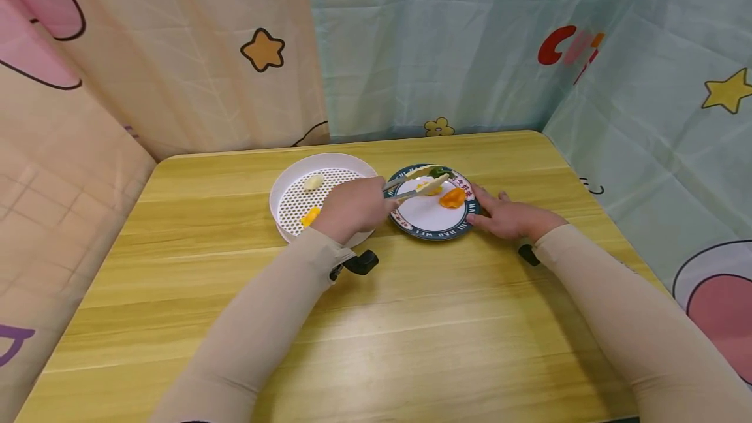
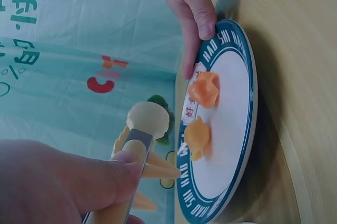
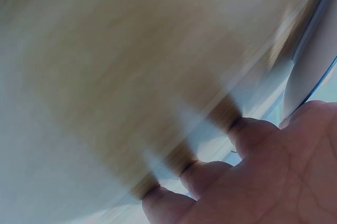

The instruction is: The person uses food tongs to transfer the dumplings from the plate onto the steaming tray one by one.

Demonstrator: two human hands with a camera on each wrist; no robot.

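Right now I am gripping a pair of tongs [image 1: 414, 187] in my left hand [image 1: 351, 206], fingers curled round the handles, and their cream tips are hovering over the blue-rimmed plate [image 1: 424, 231], just above a pale yellow piece of food [image 2: 197, 137]. An orange piece [image 1: 453, 198] is lying beside it on the plate, and something green [image 1: 435, 172] is sitting at the far rim. My right hand [image 1: 510, 217] is steadying the plate, thumb and fingers resting on its edge; from the right wrist view, which is blurred, the fingers are looking fairly straight rather than clenched. To the left of the plate, touching or nearly so, the white perforated tray [image 1: 287, 181] is holding a pale lump [image 1: 314, 182] and a yellow-orange piece [image 1: 310, 216].

I judge that I am picking pieces off the plate to carry to the tray. The next move would call for lowering the tips around one piece, squeezing gently so it is not slipping, and keeping the plate still on the wooden table [image 1: 376, 318].
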